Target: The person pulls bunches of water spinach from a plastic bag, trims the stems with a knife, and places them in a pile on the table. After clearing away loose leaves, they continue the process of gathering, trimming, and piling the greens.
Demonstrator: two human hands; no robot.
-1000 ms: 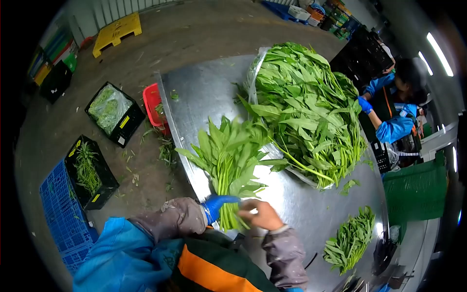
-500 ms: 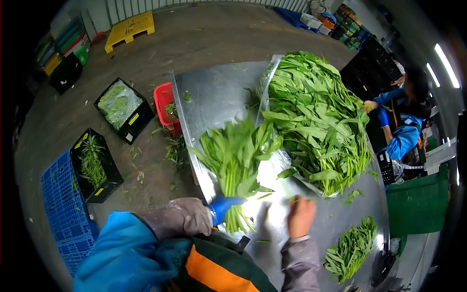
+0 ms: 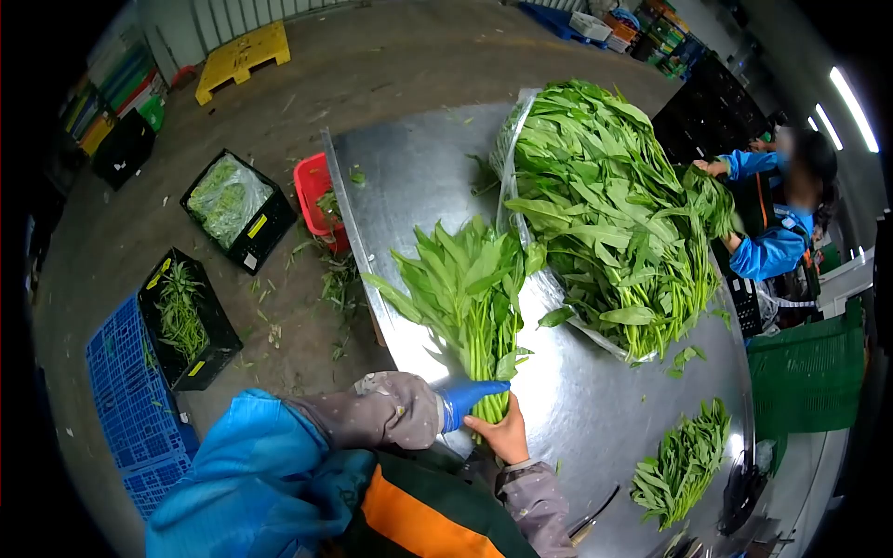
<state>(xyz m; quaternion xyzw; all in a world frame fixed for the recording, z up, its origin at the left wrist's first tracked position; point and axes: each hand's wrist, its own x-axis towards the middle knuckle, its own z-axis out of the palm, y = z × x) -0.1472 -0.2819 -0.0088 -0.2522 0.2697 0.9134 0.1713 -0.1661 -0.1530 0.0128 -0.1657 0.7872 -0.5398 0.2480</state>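
Bunch (image 3: 470,293): greens, stems toward the person, lying on the table (image 3: 409,186) by its left edge. Left hand (image 3: 470,398) (blue glove) clamped round the stems. Right hand (image 3: 502,435): earlier out near the pile (image 3: 605,205), now back, apparently closed on the stem ends. Both hands hold it.

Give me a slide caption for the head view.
Left hand and right hand grip a bunch of greens at a steel table.

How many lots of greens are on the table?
3: the bunch in left hand and right hand, big heap mid-table, small pile at right. A co-worker lifts a fourth; more may be hidden.
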